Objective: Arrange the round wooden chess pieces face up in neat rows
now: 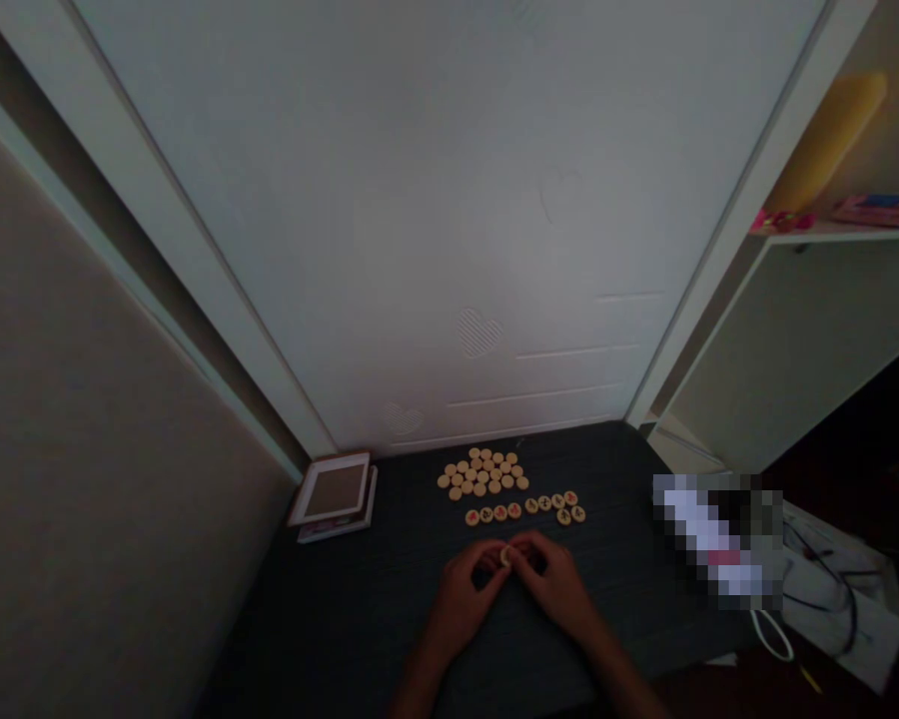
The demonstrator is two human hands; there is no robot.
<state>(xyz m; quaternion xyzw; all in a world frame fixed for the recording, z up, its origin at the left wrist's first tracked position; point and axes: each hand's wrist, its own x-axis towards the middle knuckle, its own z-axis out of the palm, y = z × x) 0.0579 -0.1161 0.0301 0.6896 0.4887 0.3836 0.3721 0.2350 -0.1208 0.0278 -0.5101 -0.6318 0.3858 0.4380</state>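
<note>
Both hands meet at the fingertips over the dark table, around one small round wooden piece [505, 557]. My left hand [470, 589] pinches it from the left, and my right hand [550, 581] closes on it from the other side. Just beyond the fingers lies a row of round pieces [500, 513] with red or dark characters. More marked pieces [544, 503] sit to the right, with two [578, 514] below them. Farther back is a cluster of pale discs [471, 475], no markings visible on them.
A framed item [336, 491] lies on a book-like item at the table's back left. The dark table [330, 609] meets a white panel [420, 250] behind. At the right are a blurred white object [700, 534], a white bag [839, 589] and a shelf [846, 235].
</note>
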